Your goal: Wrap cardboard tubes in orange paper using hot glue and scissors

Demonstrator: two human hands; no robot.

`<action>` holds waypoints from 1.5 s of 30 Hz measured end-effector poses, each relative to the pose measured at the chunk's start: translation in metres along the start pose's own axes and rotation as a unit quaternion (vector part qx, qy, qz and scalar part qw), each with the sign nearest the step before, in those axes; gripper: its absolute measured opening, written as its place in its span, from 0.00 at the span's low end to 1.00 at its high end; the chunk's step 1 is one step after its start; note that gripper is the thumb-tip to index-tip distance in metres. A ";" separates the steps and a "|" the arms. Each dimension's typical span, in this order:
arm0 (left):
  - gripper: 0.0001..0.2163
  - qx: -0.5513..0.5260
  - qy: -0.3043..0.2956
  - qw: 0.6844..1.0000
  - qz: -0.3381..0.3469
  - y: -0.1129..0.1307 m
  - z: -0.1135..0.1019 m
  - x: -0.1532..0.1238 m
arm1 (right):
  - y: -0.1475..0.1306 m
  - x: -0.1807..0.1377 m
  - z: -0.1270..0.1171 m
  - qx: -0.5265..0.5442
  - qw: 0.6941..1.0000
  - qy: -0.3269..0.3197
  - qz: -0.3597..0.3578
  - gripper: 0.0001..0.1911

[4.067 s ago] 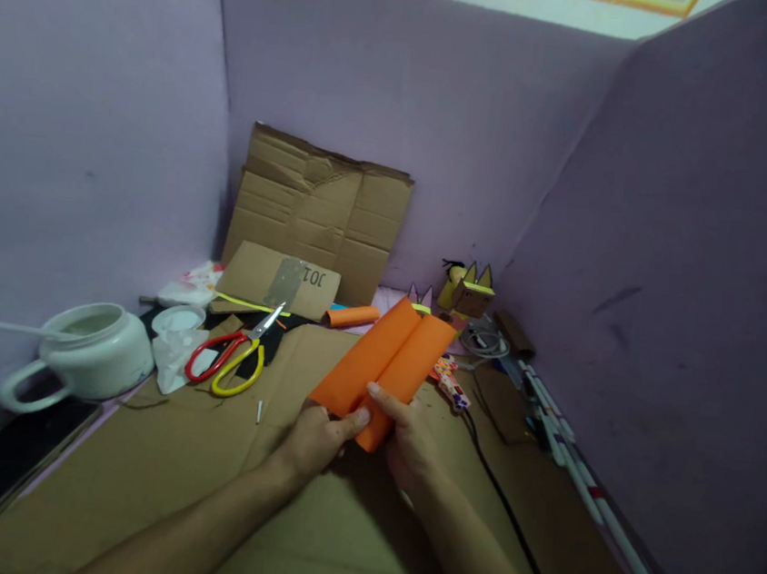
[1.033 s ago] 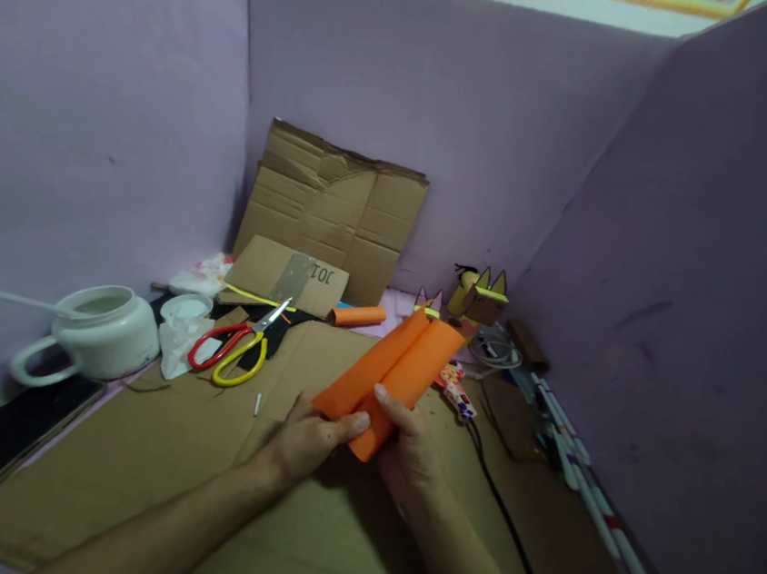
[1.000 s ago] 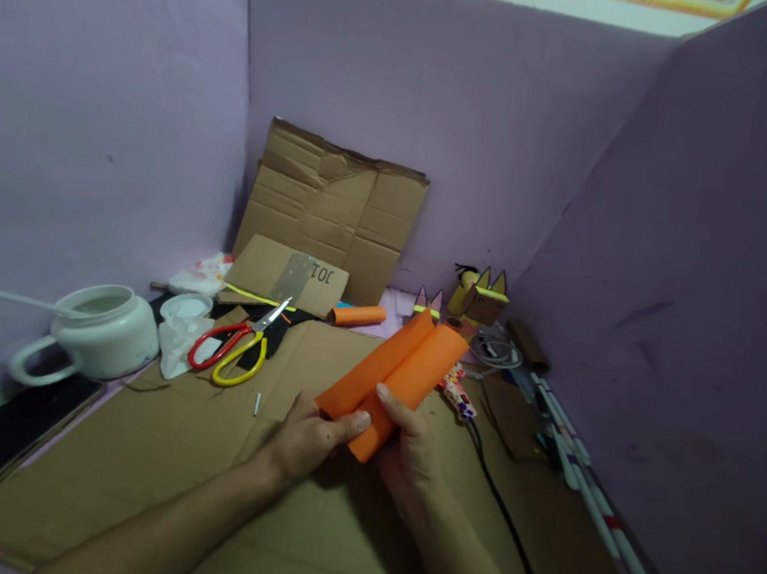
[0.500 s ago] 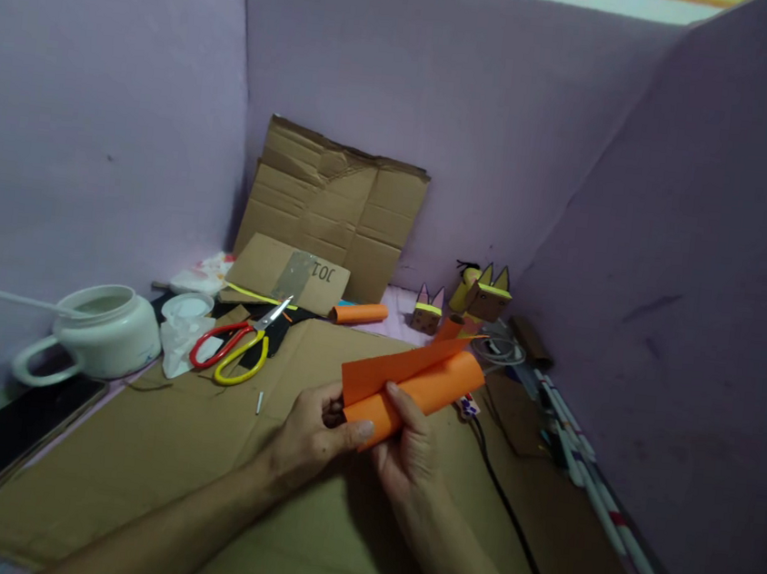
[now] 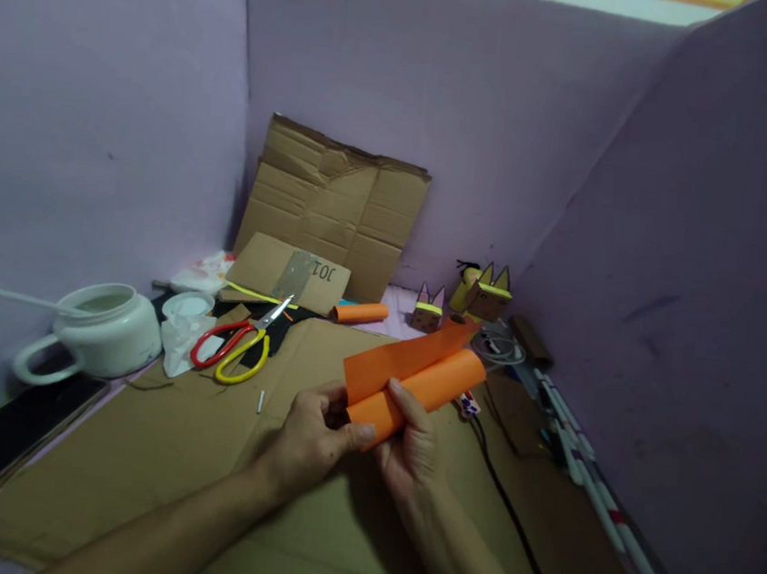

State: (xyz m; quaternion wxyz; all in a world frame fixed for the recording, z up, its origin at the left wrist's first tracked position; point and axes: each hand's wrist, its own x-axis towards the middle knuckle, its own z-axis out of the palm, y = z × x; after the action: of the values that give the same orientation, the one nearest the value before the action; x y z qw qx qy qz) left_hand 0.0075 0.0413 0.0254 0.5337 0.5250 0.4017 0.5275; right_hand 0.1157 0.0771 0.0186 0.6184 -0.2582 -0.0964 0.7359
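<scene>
A partly rolled sheet of orange paper (image 5: 438, 382) is held above the cardboard mat, its loose flap standing up along the far side of the roll. My left hand (image 5: 317, 428) grips the roll's near-left end, thumb on the outside and some fingers hidden behind the paper. Around the middle of the roll, my right hand (image 5: 412, 441) is closed from below, with its thumb lying on top. Scissors (image 5: 240, 345) with one red and one yellow handle lie spread to the left. Behind the hands rests another orange paper roll (image 5: 362, 312).
A white mug (image 5: 108, 331) with a stick in it stands at left, beside a dark flat object (image 5: 4, 439). Folded cardboard (image 5: 338, 195) leans on the back wall. Small eared cardboard figures (image 5: 427, 314) stand at back right. A black cable (image 5: 511, 506) crosses the right side.
The paper's loose flap has tilted slightly lower and opened away from the roll. Both hands keep nearly the same place and grip.
</scene>
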 end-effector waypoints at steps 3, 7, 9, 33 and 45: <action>0.19 -0.012 -0.003 1.000 -0.004 0.002 0.000 0.000 | 0.001 -0.001 0.000 -0.004 1.000 0.004 -0.006 0.19; 0.18 0.045 0.007 0.999 0.019 -0.005 -0.002 0.002 | 0.001 -0.002 -0.001 -0.007 1.000 -0.003 -0.019 0.18; 0.16 0.136 0.034 0.988 0.072 -0.010 -0.005 0.003 | -0.001 -0.001 -0.002 -0.009 1.000 -0.016 -0.016 0.17; 0.17 0.330 0.067 0.917 0.213 0.001 -0.005 -0.010 | -0.012 0.013 -0.020 -0.004 0.983 -0.112 0.147 0.10; 0.09 0.277 0.067 0.914 0.287 -0.003 -0.010 -0.011 | -0.019 -0.006 -0.012 0.027 0.985 -0.150 0.083 0.13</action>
State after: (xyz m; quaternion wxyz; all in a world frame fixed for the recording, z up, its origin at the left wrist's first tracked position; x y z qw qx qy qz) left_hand -0.0036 0.0318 0.0199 0.1641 0.7078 0.3990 0.5594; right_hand 0.1389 0.0734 0.0184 0.5404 -0.1349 -0.1461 0.8176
